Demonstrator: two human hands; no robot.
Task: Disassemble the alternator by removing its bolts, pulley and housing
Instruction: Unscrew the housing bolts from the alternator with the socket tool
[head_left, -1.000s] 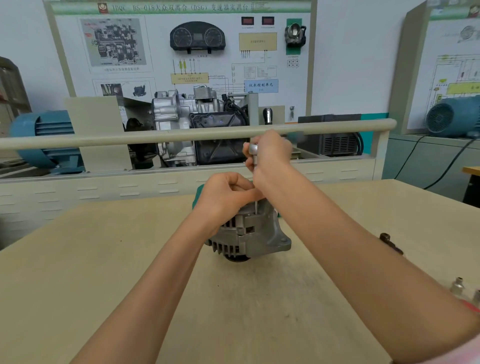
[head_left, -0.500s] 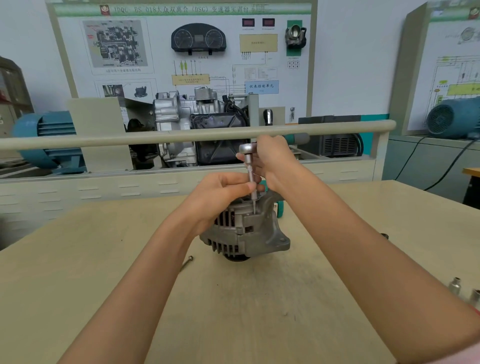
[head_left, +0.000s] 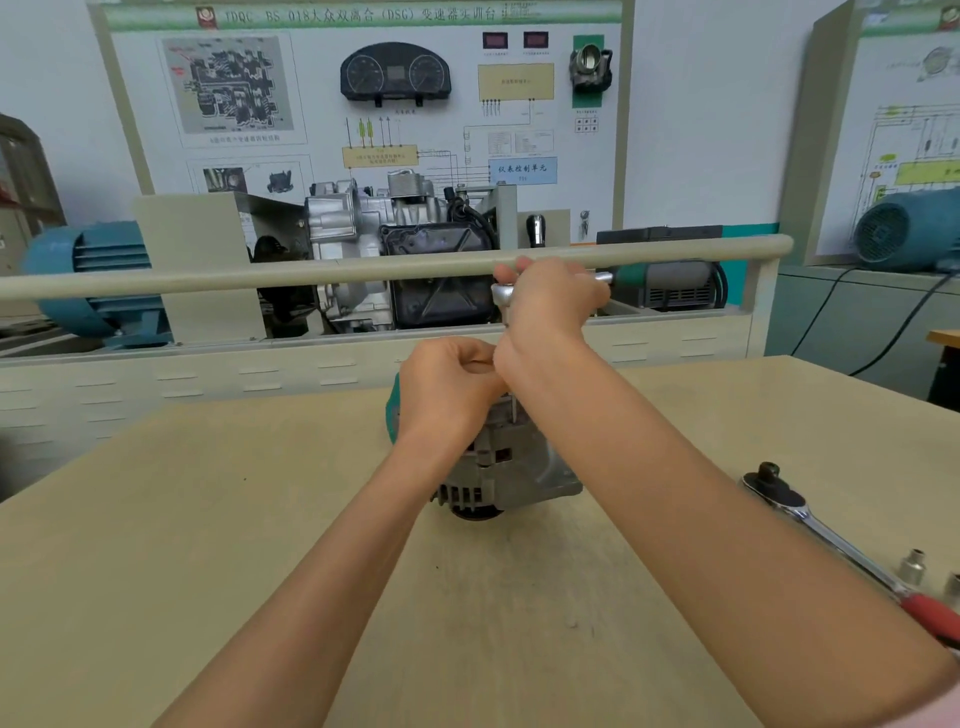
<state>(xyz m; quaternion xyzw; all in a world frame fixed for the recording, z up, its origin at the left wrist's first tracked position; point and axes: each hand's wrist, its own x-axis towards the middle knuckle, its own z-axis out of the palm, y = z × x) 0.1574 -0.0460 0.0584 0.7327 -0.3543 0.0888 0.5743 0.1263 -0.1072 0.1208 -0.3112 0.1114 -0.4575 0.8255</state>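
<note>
The silver alternator (head_left: 511, 470) stands on the beige table (head_left: 208, 545), half hidden by my hands. My right hand (head_left: 553, 306) grips a ratchet wrench above it. The wrench's silver head (head_left: 501, 294) shows at the left of the hand, and its green handle (head_left: 626, 275) sticks out to the right. A thin extension bar (head_left: 514, 405) runs down from the head into the top of the alternator housing. My left hand (head_left: 449, 389) sits on top of the alternator, fingers curled and pinching the bar just under my right wrist.
A second ratchet (head_left: 779, 499) with a red handle (head_left: 930, 613) lies on the table at the right, with two loose sockets (head_left: 911, 567) beside it. A teal object (head_left: 390, 415) peeks out behind the alternator. A horizontal rail (head_left: 260, 275) and a gearbox training stand (head_left: 395, 249) stand behind the table.
My right hand has swung the ratchet handle back and forth and now covers most of it. My left hand stays on the bar. The view has shifted, so the second ratchet shows.
</note>
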